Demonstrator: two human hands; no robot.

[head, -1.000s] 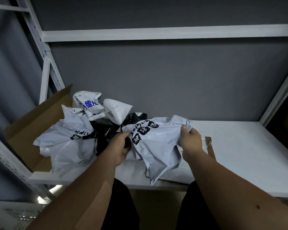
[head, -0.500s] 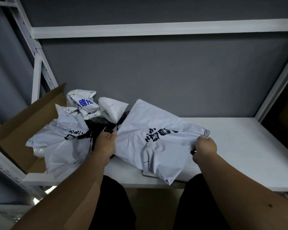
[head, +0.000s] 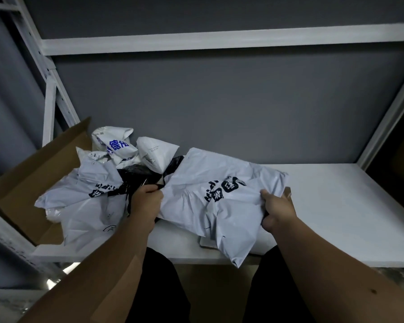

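Note:
A light grey plastic mailer bag (head: 210,180) with black printed characters lies spread across the white shelf (head: 331,206), its lower corner hanging over the front edge. My left hand (head: 145,206) grips its left edge. My right hand (head: 276,209) grips its right edge, fingers curled round the plastic. The bag is stretched fairly flat between both hands.
An open cardboard box (head: 30,183) at the left holds several more mailer bags: grey ones (head: 84,194), white ones (head: 156,152), one with blue characters (head: 114,144) and a black one (head: 135,176). White shelf uprights (head: 54,89) stand at left and right. A grey wall backs the shelf.
The crumpled bag has been pulled out of the pile and spread flat. My right hand moved right and down along its edge; my left hand stayed at the left edge.

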